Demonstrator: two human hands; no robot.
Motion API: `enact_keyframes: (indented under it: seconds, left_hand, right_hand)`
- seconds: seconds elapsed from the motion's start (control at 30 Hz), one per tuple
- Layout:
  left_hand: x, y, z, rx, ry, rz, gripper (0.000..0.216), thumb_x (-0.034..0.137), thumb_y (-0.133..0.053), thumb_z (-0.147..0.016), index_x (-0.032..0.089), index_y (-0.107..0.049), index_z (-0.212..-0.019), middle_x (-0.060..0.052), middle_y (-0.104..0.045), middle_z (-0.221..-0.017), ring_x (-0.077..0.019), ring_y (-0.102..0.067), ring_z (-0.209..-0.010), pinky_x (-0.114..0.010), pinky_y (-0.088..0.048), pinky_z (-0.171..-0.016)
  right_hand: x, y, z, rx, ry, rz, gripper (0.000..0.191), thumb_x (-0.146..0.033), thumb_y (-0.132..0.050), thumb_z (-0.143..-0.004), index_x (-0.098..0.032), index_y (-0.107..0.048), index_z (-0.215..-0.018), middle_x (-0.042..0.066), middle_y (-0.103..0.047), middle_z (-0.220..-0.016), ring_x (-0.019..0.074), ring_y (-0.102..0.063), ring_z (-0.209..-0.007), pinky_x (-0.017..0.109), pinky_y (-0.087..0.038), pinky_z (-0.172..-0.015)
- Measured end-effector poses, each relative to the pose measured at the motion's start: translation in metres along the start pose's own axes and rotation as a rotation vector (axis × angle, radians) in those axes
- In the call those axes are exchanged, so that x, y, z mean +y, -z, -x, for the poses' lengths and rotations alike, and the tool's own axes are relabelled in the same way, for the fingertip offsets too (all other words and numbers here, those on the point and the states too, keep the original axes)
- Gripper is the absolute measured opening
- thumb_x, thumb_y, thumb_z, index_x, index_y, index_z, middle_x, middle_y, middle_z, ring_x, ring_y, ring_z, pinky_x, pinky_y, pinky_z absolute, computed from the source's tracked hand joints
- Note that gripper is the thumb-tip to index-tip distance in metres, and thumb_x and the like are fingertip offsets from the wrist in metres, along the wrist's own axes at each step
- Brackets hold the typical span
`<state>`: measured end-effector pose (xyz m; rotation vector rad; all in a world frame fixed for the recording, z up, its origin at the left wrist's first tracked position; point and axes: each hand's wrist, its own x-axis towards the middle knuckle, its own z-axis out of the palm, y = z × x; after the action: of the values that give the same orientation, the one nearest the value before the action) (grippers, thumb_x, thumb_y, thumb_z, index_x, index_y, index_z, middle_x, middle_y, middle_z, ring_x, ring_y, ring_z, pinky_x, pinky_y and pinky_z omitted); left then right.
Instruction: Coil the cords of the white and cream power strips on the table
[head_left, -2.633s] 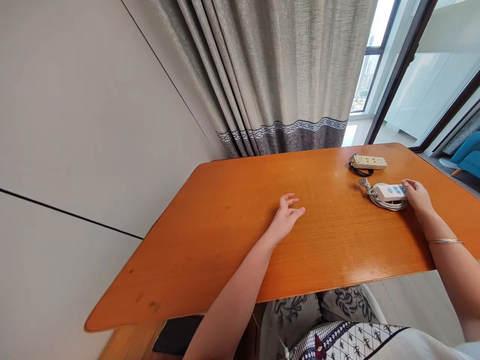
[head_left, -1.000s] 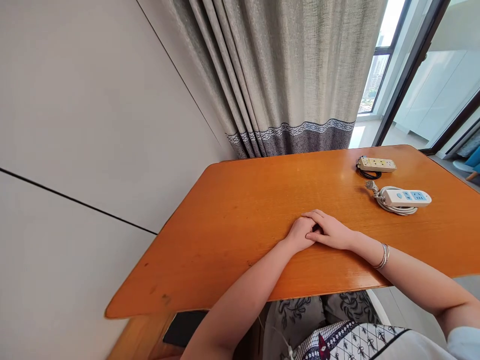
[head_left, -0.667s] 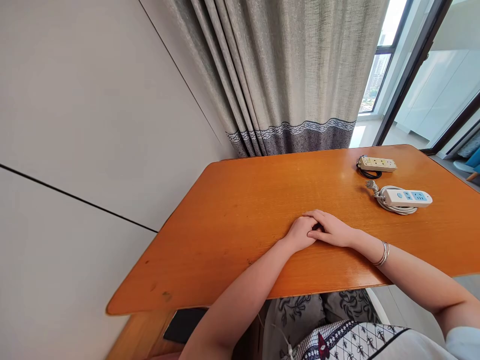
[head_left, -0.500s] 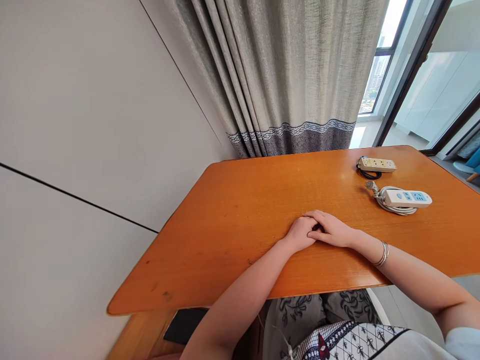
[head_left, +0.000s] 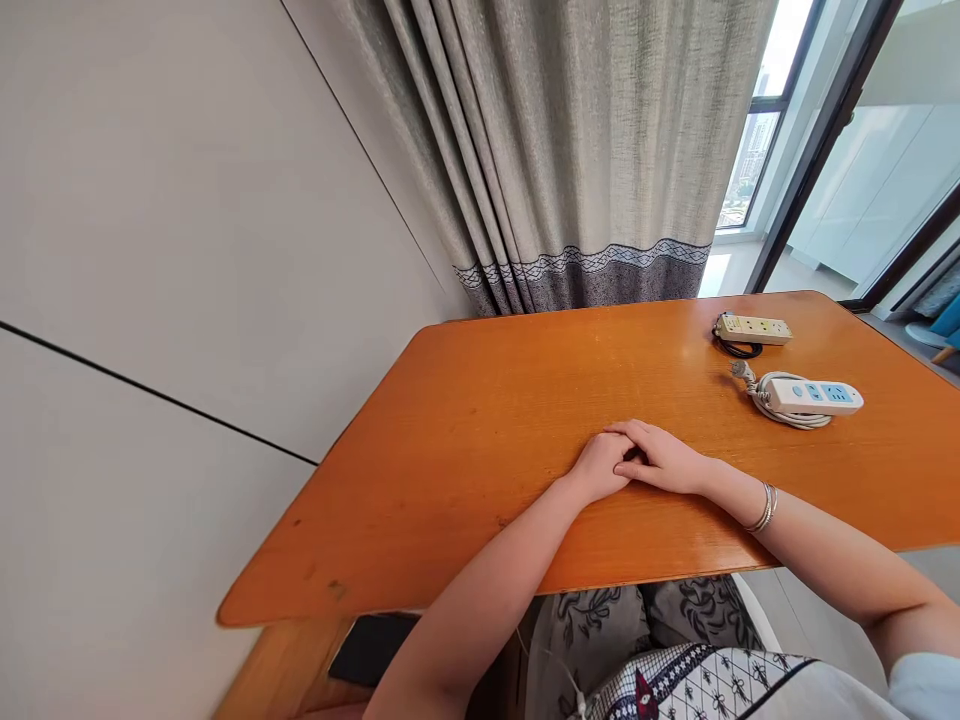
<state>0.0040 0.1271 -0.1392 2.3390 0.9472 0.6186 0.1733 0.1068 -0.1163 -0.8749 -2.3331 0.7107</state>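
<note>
My right hand [head_left: 670, 460] rests on the wooden table top, its fingers laid over the fingers of my left hand [head_left: 602, 467]. The thumb of my right hand stands apart from its other fingers, and I see no object in that hand. My left hand lies on the wood with its fingers mostly hidden beneath the right one. Closest to my right hand is a white power strip [head_left: 795, 393] with blue socket panels, its grey cord [head_left: 796, 421] coiled beside it. Farther back lies a cream power strip [head_left: 754, 329] with a black cord [head_left: 739, 349].
The orange-brown table [head_left: 465, 430] has rounded corners. A grey curtain [head_left: 600, 130] hangs beyond its far edge, and a pale panelled wall [head_left: 187, 200] runs along the left. A dark flat object [head_left: 373, 648] lies below the near left edge. Glass doors stand at the right.
</note>
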Motion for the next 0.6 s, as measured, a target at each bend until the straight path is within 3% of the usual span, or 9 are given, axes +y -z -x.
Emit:
enact_keyframes:
  seconds: [0.6]
  left_hand:
    - [-0.0026, -0.0006, 0.0008, -0.022, -0.034, -0.016, 0.007, 0.014, -0.059, -0.076, 0.016, -0.066, -0.076, -0.005, -0.07, -0.076, -0.0174, -0.061, -0.067, -0.027, -0.042, -0.06]
  right_hand:
    - [-0.0052, 0.0019, 0.0019, -0.009, -0.005, -0.006, 0.054, -0.045, -0.059, -0.095, -0.015, -0.047, -0.138, 0.018, -0.062, -0.127, 0.0273, -0.06, -0.116, 0.044, -0.048, -0.1]
